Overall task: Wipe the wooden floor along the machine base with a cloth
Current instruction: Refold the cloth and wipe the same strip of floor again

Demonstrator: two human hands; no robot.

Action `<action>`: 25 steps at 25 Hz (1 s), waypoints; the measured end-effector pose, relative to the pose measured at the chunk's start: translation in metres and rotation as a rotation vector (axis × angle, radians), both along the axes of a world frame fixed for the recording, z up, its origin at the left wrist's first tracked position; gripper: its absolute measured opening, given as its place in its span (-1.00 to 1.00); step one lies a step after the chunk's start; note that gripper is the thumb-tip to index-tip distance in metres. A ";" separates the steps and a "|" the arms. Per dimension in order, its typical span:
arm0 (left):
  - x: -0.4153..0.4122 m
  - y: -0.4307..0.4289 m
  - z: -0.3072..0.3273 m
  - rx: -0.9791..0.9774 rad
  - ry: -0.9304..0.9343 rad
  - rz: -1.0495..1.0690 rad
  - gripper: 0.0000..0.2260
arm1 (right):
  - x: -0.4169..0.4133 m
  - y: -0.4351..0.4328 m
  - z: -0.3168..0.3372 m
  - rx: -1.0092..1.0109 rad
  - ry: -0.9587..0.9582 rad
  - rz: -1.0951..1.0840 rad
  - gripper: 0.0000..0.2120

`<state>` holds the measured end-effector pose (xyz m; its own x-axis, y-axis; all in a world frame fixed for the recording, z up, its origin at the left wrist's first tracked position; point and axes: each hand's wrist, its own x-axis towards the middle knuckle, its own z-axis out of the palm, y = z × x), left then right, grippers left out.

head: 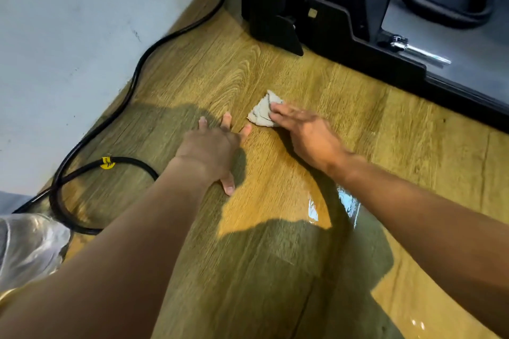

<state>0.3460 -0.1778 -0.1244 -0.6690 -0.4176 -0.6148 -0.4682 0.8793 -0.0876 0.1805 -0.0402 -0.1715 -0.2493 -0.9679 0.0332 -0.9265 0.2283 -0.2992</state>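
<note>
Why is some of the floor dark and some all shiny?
Head view: the dark patches on the floor are the person's shadows; the white streaks beside the right arm are glare off glossy wood; the right hand on the cloth looks slightly blurred.

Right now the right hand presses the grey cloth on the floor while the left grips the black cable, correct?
No: in the head view the left hand lies flat on the wooden floor, clear of the black cable; the rest holds.
</note>
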 end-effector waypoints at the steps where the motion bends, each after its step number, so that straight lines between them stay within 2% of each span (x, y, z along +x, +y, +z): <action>1: 0.000 -0.001 -0.001 0.003 -0.003 0.006 0.20 | -0.017 -0.006 0.003 -0.012 0.015 0.070 -0.48; 2: 0.001 -0.001 -0.001 0.016 -0.006 0.014 0.21 | -0.038 -0.018 0.008 -0.003 0.030 0.040 -0.55; 3: 0.000 -0.001 0.000 0.033 -0.007 0.023 0.21 | -0.062 -0.033 0.011 -0.009 0.036 -0.079 -0.58; 5: -0.001 -0.001 0.004 0.051 -0.001 0.029 0.21 | -0.088 -0.054 0.014 -0.030 -0.060 -0.382 -0.56; 6: -0.001 -0.002 0.006 0.054 -0.002 0.028 0.20 | -0.079 -0.058 0.011 -0.014 -0.068 -0.454 -0.53; 7: -0.001 -0.001 0.008 0.058 -0.004 0.025 0.20 | -0.059 -0.058 0.008 0.003 -0.037 -0.420 -0.51; 9: -0.001 0.002 0.009 0.055 -0.009 0.017 0.20 | -0.021 -0.045 0.003 0.010 0.013 -0.141 -0.46; 11: -0.001 0.002 0.007 0.059 -0.011 0.023 0.20 | -0.022 -0.050 0.006 0.022 -0.012 0.020 -0.47; 12: -0.001 0.002 0.007 0.074 -0.005 0.033 0.20 | -0.033 -0.064 0.011 0.030 -0.004 -0.014 -0.47; 14: 0.001 0.002 0.008 0.088 0.021 0.036 0.19 | -0.050 -0.093 0.018 0.040 -0.024 -0.228 -0.47; 16: 0.008 0.000 0.009 0.074 0.052 0.020 0.18 | -0.027 -0.103 0.017 0.022 -0.101 -0.349 -0.51; 17: 0.015 -0.002 0.009 0.077 0.064 0.024 0.16 | -0.006 -0.097 0.012 0.007 -0.103 -0.288 -0.52; 19: 0.035 -0.014 0.007 0.068 0.053 0.059 0.13 | 0.028 -0.067 0.002 0.002 -0.025 0.012 -0.43; 21: 0.060 -0.027 0.008 0.046 -0.005 0.152 0.15 | 0.012 -0.059 0.003 0.010 -0.019 0.197 -0.42; 22: 0.067 -0.031 0.009 0.050 -0.033 0.188 0.16 | -0.006 -0.067 0.005 0.022 -0.009 0.145 -0.45; 25: 0.069 -0.038 0.014 0.099 -0.067 0.194 0.18 | -0.023 -0.092 0.016 0.036 -0.064 -0.215 -0.52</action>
<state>0.4149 -0.2158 -0.1106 -0.5383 -0.4697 -0.6997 -0.6255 0.7791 -0.0418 0.1579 -0.1325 -0.1552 -0.4501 -0.8926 -0.0233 -0.8348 0.4299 -0.3439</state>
